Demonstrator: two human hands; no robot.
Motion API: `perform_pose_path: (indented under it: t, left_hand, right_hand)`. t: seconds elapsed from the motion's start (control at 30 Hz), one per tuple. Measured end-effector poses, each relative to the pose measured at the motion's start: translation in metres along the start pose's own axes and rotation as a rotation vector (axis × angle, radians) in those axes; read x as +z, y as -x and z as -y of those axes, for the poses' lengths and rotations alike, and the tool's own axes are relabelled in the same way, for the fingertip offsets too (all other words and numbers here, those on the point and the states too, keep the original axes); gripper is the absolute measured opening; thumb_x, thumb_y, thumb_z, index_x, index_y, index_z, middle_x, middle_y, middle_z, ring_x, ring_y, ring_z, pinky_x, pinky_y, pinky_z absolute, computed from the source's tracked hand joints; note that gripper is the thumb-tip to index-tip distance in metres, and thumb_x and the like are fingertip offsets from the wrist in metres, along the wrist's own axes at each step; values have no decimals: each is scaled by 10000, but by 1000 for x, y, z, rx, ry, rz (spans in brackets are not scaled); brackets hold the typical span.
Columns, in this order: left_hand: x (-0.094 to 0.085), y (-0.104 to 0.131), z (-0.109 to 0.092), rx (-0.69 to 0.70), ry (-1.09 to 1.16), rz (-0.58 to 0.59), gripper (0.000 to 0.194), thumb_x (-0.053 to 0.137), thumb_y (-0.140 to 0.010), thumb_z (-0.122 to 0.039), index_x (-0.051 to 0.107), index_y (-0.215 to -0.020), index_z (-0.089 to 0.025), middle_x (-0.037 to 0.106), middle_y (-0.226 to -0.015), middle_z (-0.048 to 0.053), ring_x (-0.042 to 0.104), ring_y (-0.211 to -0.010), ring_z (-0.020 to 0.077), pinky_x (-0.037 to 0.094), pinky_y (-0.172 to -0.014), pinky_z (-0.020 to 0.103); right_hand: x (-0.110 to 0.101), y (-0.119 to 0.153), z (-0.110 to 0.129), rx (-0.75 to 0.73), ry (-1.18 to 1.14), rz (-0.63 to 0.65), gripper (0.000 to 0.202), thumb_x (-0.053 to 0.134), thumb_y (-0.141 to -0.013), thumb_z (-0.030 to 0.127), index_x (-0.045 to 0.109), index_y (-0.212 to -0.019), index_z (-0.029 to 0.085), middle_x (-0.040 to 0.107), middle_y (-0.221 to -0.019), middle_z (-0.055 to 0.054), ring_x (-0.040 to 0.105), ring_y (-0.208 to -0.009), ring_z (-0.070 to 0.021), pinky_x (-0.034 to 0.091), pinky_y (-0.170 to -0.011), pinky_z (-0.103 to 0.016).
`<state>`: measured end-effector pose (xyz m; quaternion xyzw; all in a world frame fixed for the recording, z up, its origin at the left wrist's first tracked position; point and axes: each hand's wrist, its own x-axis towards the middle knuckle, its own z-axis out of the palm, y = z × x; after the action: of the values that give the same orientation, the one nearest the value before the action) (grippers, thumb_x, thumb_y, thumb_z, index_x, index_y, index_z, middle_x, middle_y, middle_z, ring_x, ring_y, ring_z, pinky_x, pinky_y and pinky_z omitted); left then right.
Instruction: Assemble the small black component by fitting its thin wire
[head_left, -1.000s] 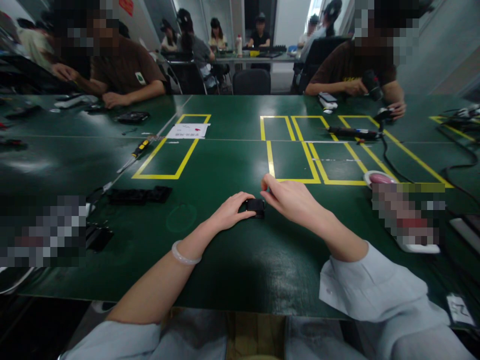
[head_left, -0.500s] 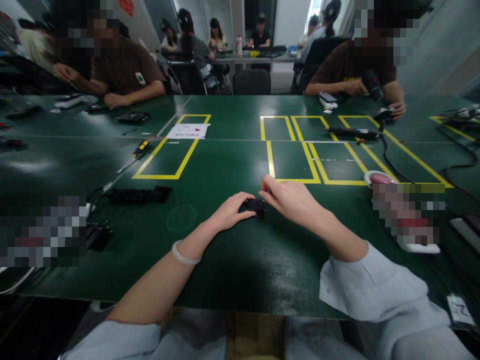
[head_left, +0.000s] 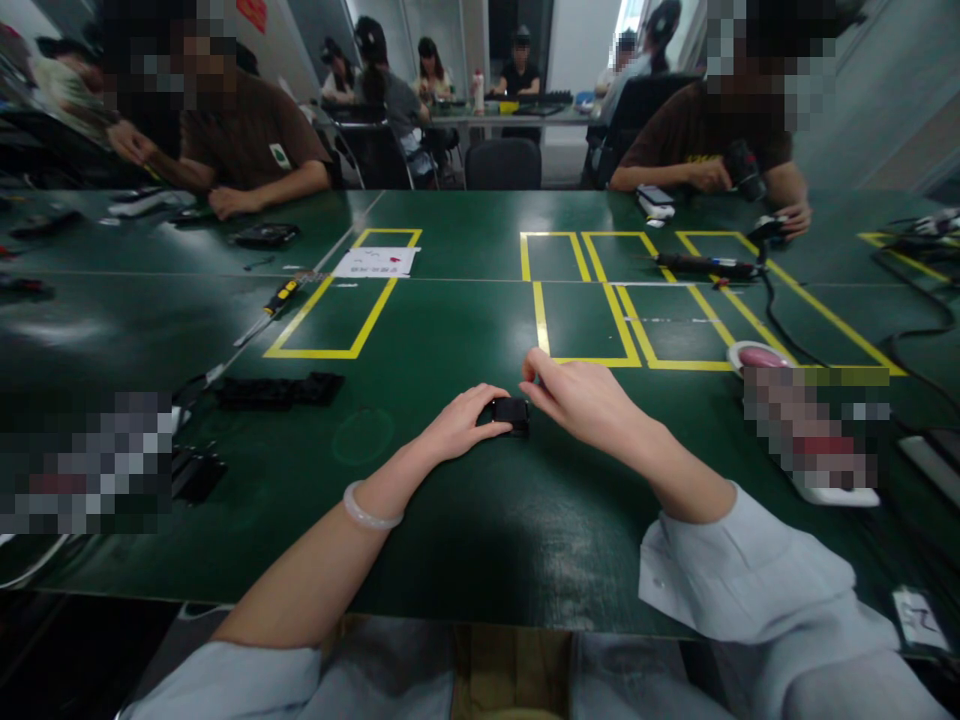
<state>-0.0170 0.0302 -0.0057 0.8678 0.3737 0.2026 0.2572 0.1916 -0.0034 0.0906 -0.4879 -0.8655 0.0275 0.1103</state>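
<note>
A small black box-shaped piece (head_left: 511, 412) rests on the green table (head_left: 465, 530) in front of me. My left hand (head_left: 469, 418) grips it from the left, thumb on the near side and fingers on the far side. Just above and to the right of the piece hovers my right hand (head_left: 581, 395), its fingers curled together in a pinch. Whether anything small sits between those fingertips is hidden. A pale bracelet (head_left: 371, 508) is around my left wrist.
Left of my hands lie a long black part (head_left: 277, 390) and a yellow-black screwdriver (head_left: 283, 297). A paper sheet (head_left: 376, 262) lies farther off. Rightward are a white-cased device (head_left: 836, 494) and a black corded tool (head_left: 709, 266). Two people sit across; one holds a power driver (head_left: 744, 170).
</note>
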Motion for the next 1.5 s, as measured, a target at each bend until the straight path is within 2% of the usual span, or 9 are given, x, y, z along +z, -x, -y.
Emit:
perform_pose_path:
  t: [0.2,0.4,0.67,0.83,1.03,1.13,1.33,1.5]
  left_hand:
    - [0,0,0,5,13,-3,386,573,-864,-462,534,-1148,-204,592,-1106,67,568,-1017,241,442,-889,359]
    - [0,0,0,3,5,1,386,566,-870,-461,535,-1155,-203,593,-1083,59,570,-1000,233,444,-888,358]
    - [0,0,0,2,6,4,379,571,-867,-451,531,-1149,-202,591,-1096,63,565,-1013,237,443,-886,357]
    - [0,-1,0,5,-6,3,388,572,-866,-458,533,-1150,-198,596,-1072,66,572,-994,242,446,-874,363]
    - [1,0,1,9,10,-10,381,572,-867,-450,527,-1155,-205,590,-1093,62,571,-1011,240,443,-887,365]
    - [0,0,0,6,6,-10,386,582,-863,-447,527,-1156,-201,588,-1080,58,572,-1002,235,445,-874,355]
    - [1,0,1,-4,-8,8,385,566,-872,-455,525,-1161,-205,591,-1070,63,572,-990,233,444,-869,356]
    - [1,0,1,2,2,0,386,571,-868,-463,533,-1155,-207,592,-1072,59,572,-993,230,441,-867,350]
  right_hand:
    - [-2,1,2,-4,-20,-13,183,388,-909,248,456,-1070,193,642,-731,-2,574,-623,-156,237,-534,-252]
    - [0,0,1,-7,-15,-9,202,363,-946,338,467,-1041,193,645,-734,-10,576,-628,-160,234,-532,-253]
    - [-2,1,2,1,-36,-15,192,378,-917,264,451,-1077,188,646,-749,-8,569,-624,-152,239,-534,-251]
    - [1,0,0,-11,-20,-8,207,358,-951,355,462,-1039,199,640,-726,-10,563,-624,-150,234,-532,-252]
    - [1,1,0,-19,-31,-21,180,387,-912,261,452,-1066,194,643,-747,-2,551,-607,-145,236,-526,-253]
    - [-1,1,1,-17,-47,-27,193,405,-899,259,447,-1076,193,649,-772,-3,561,-630,-147,243,-532,-253]
    - [2,-1,-1,-4,-16,-5,206,374,-949,361,472,-1031,199,643,-733,-7,574,-633,-156,236,-532,-251]
    - [0,0,-1,-16,-29,15,184,369,-933,278,463,-1067,195,646,-741,-8,561,-614,-151,234,-529,-252]
